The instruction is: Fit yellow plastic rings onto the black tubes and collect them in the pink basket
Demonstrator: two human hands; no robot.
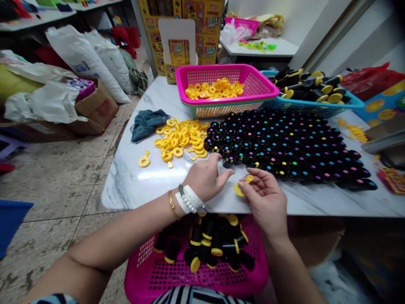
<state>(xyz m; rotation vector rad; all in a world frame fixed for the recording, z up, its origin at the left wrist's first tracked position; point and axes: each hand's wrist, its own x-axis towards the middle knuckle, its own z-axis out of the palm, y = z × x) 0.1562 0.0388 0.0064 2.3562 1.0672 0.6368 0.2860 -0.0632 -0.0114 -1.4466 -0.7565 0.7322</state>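
Note:
My right hand [264,194] pinches a yellow ring piece with a small tab [239,190] above the table's front edge. To its left, my left hand [207,177] reaches to the near left corner of the black cylinders [278,143], thumb held apart from the fingers. Its fingertips are partly hidden, and no object shows in it. The cylinders stand packed in rows with coloured dots in their tops. A pile of yellow ring pieces [183,137] lies on the marble table [126,185], beyond my left hand.
Behind the cylinders are a pink basket [259,84] of yellow pieces and a blue basket [351,101] of black and yellow cylinders. Below the table edge, a pink basket [136,274] holds more. A dark cloth [147,124] lies at the left.

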